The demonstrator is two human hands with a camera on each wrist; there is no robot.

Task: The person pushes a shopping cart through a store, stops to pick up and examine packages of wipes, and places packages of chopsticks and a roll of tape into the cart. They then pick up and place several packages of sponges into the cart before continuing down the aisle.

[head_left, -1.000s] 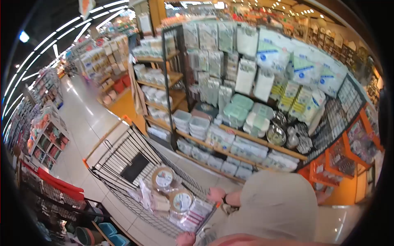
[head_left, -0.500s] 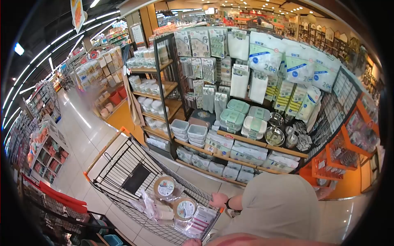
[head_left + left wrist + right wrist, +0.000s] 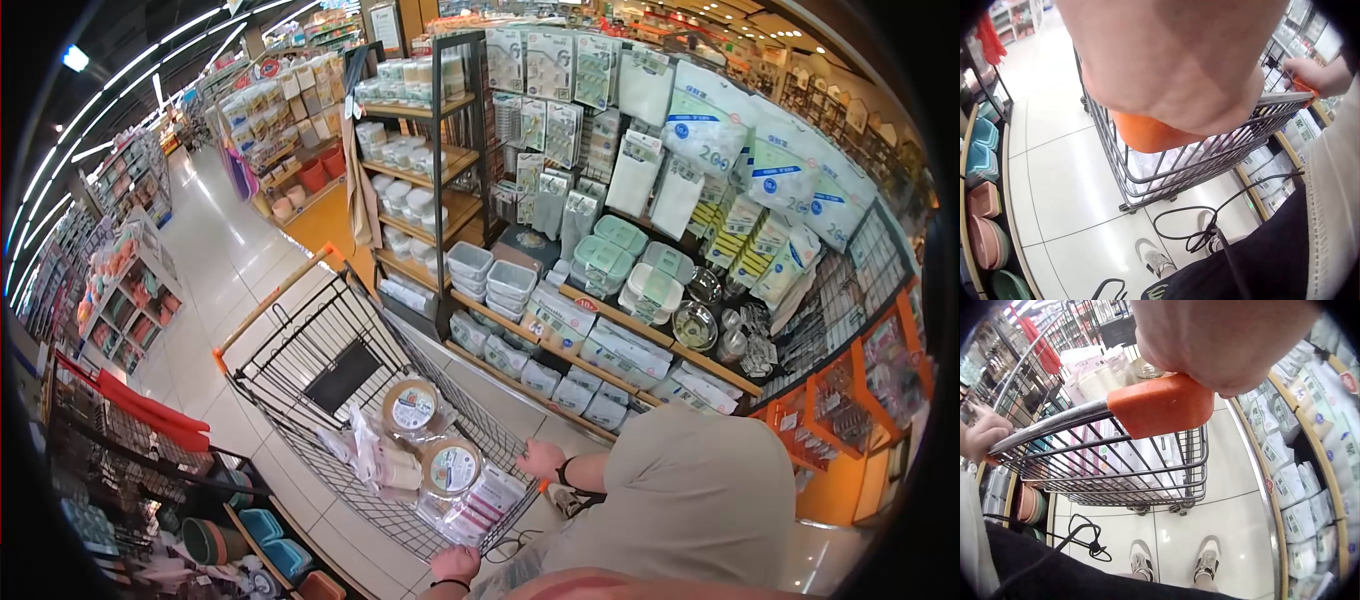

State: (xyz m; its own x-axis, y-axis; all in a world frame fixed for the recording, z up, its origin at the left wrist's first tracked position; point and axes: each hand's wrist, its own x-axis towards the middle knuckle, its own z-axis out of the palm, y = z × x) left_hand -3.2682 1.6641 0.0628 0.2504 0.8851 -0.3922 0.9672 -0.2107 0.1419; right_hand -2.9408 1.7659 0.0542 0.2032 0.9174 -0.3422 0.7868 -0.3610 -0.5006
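A wire shopping cart (image 3: 300, 430) stands before me with its orange-ended handle bar at the far side. My left hand (image 3: 455, 565) grips the near rim at its left corner, over an orange corner piece (image 3: 1147, 132). At the opposite corner my right hand (image 3: 543, 460) holds the rim, with another orange corner piece (image 3: 1160, 406) below it in the right wrist view. Inside the basket lie two round packs with white labels, the farther pack (image 3: 411, 406) and the nearer pack (image 3: 450, 468). Beside them are a clear-wrapped stack of cups (image 3: 395, 470) and a pink-striped white pack (image 3: 487, 505).
A shelf unit (image 3: 440, 190) with plastic boxes and hanging bags runs along the cart's right side. On the left, a low rack holds blue trays (image 3: 285, 560) and pots (image 3: 212, 540). A tiled aisle (image 3: 215, 240) stretches away at far left. A black cord (image 3: 1185, 237) hangs near my shoes.
The head view has shifted, so the cart and shelves appear higher and farther right than half a second ago. My left hand shows more fully now. Both hands stay on the cart's rim.
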